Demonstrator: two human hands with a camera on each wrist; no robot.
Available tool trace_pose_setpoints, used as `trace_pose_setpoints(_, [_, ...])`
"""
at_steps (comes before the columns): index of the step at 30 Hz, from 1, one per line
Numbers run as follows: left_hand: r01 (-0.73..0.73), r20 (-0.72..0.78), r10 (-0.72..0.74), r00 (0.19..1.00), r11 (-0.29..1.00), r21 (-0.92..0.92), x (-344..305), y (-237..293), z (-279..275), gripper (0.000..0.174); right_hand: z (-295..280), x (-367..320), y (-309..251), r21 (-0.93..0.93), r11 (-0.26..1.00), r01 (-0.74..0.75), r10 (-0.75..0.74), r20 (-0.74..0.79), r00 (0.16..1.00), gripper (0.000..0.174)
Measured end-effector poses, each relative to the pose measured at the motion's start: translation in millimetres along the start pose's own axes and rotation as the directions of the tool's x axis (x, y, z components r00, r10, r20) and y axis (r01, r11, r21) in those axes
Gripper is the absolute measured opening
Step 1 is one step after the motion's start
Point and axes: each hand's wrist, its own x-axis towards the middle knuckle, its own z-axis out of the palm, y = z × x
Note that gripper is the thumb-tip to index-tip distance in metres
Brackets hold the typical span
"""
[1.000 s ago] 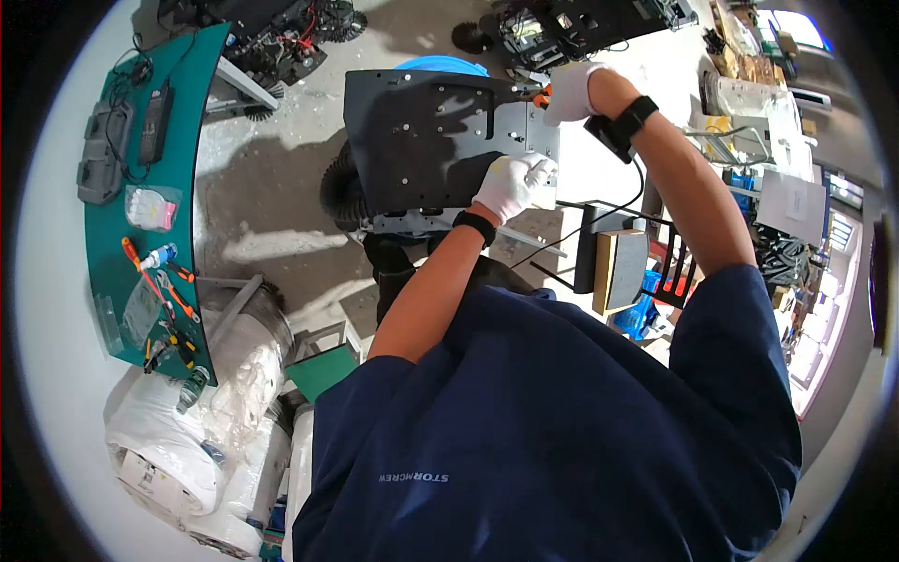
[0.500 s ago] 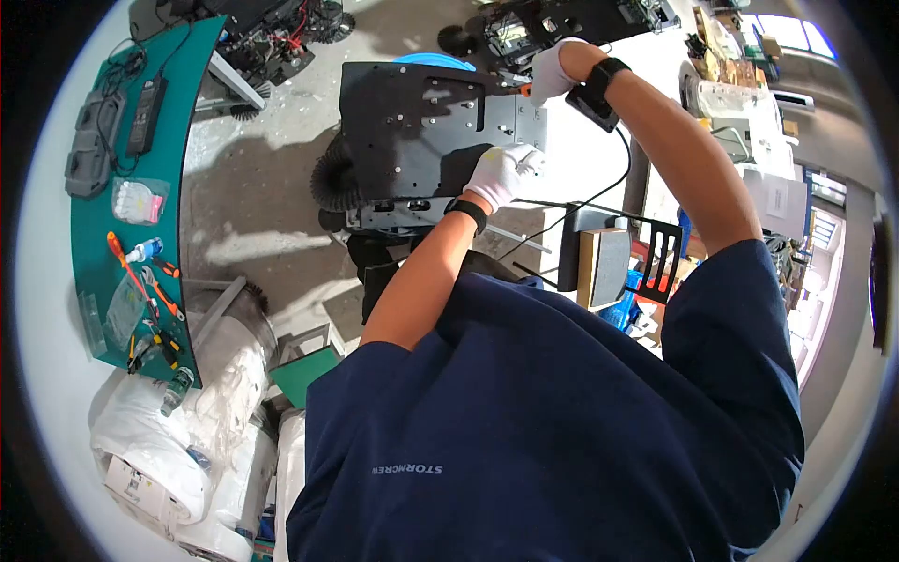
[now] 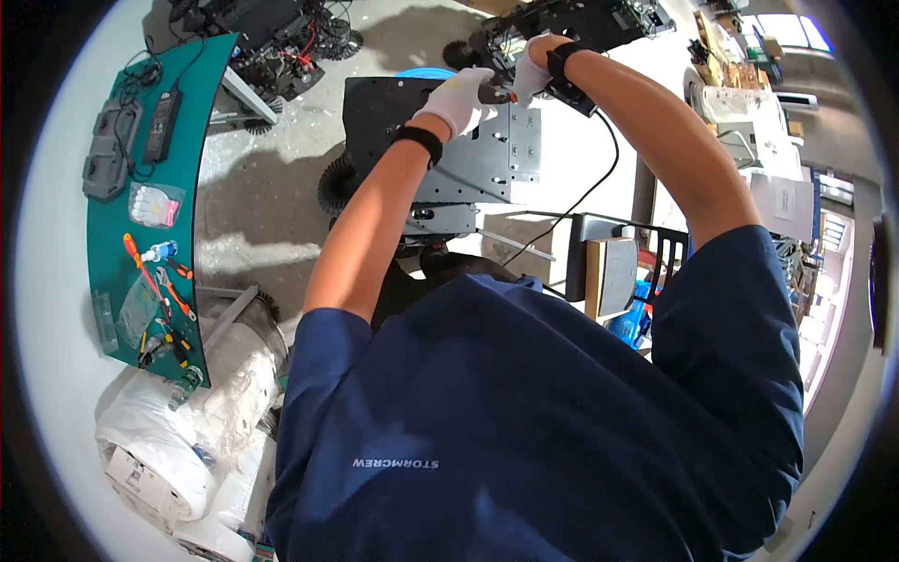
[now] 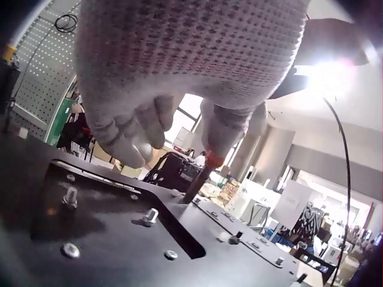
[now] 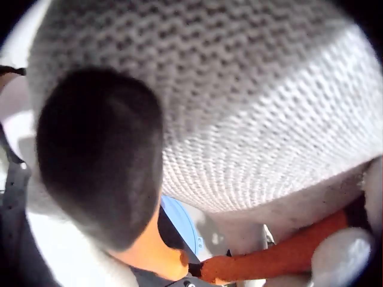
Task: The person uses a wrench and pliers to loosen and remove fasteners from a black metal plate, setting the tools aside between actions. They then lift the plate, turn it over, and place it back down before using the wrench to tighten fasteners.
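Note:
My gloved right hand [image 3: 532, 73] grips orange-handled pliers [image 5: 263, 257] at the far right corner of a dark metal plate [image 3: 473, 164]. In the right wrist view, both handles show below the palm. My gloved left hand [image 3: 457, 103] is over the far part of the plate, fingertips pointing to the pliers' dark metal end. The left wrist view shows its fingers [image 4: 128, 140] loosely bent above the plate, near a long slot [image 4: 173, 224]. Bolts [image 4: 151, 216] and round fasteners stand on the plate's surface.
A green table [image 3: 183, 94] at the left bears tools, a bagged pair of gloves [image 3: 154, 206] and a black adapter. A round brush [image 3: 334, 183] sits beside the plate. Opened machines [image 3: 571, 37] stand behind; a chair [image 3: 585, 248] is on the right. A black cable hangs from my right wrist.
My left hand has left the plate's near right edge and moved away from me and left, up to the pliers' end. The right hand still holds the pliers, slightly shifted.

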Motion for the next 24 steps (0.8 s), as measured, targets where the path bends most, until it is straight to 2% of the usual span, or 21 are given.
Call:
trace_pose_setpoints(1, [-0.046,0.157,0.044,0.987,0.999,0.009,3.8,-1.3,-0.1,0.053,1.4,-0.6,-1.3,-0.004,1.0,0.001,-0.001,-0.002,1.0,0.058])
trace_pose_setpoints(2, [-0.044,0.149,0.042,0.988,0.999,0.01,5.0,-1.8,1.8,0.053,1.4,-1.3,-1.8,-0.005,1.0,-0.029,0.029,-0.03,0.999,0.055])
trace_pose_setpoints(4, [-0.027,0.243,0.044,0.969,0.997,-0.072,5.7,-1.4,10.9,0.051,2.3,-5.7,-3.6,-0.013,0.998,-0.058,0.057,-0.06,0.997,0.052])
trace_pose_setpoints(5, [-0.065,0.23,0.059,0.971,0.998,0.017,10.3,-10.5,22.5,0.05,2.4,-11.6,-4.7,-0.1,0.995,-0.006,-0.004,-0.099,0.995,0.048])
trace_pose_setpoints(6, [-0.13,0.141,0.128,0.982,0.992,0.005,14.6,-22.6,37.5,0.051,3.2,-17.5,-5.1,-0.189,0.981,0.041,-0.066,-0.131,0.989,0.043])
trace_pose_setpoints(7, [-0.082,0.179,0.067,0.982,0.994,0.076,12.8,-10.0,30.2,0.052,7.9,-27.4,-8.1,-0.287,0.956,0.054,-0.134,-0.266,0.955,0.036])
trace_pose_setpoints(8, [-0.035,0.215,0.003,0.977,0.989,0.146,9.4,1.2,24.5,0.053,10.0,-26.2,-8.1,-0.291,0.955,0.05,-0.131,-0.265,0.955,0.036])
trace_pose_setpoints(10, [-0.045,0.17,0.027,0.985,0.994,0.101,8.1,-3.1,24.2,0.054,15.2,-24.1,-12.5,-0.466,0.885,0.002,-0.2,-0.376,0.905,0.04])
trace_pose_setpoints(11, [-0.056,0.129,0.048,0.991,0.997,0.059,5.9,-7.2,26.7,0.055,11.1,-23.4,-14.9,-0.467,0.884,-0.012,-0.148,-0.305,0.941,0.041])
trace_pose_setpoints(14, [-0.105,0.077,0.097,0.992,0.989,0.108,2.2,-15.0,31.4,0.056,8.1,-35.0,-15.2,-0.407,0.914,-0.012,-0.121,-0.301,0.946,0.042])
trace_pose_setpoints(16, [-0.084,0.061,0.078,0.995,0.992,0.093,1.4,-17.7,35.3,0.057,10.1,-36.6,-12.4,-0.39,0.921,-0.019,-0.096,-0.274,0.957,0.042])
trace_pose_setpoints(18, [-0.07,0.023,0.069,0.997,0.996,0.053,0.1,-20.1,40.0,0.057,21.2,-29.9,-2.6,-0.454,0.891,-0.012,-0.159,-0.335,0.929,0.043])
trace_pose_setpoints(22, [0.018,0.033,-0.018,0.999,1.0,0.023,-2.7,-14.9,38.9,0.059,33.0,-38.8,-2.3,-0.474,0.878,-0.063,-0.154,-0.405,0.901,0.045])
trace_pose_setpoints(24, [-0.001,0.05,-0.002,0.999,0.998,0.061,-3.0,-11.9,37.0,0.059,32.3,-36.9,-0.6,-0.5,0.864,-0.06,-0.178,-0.415,0.892,0.043])
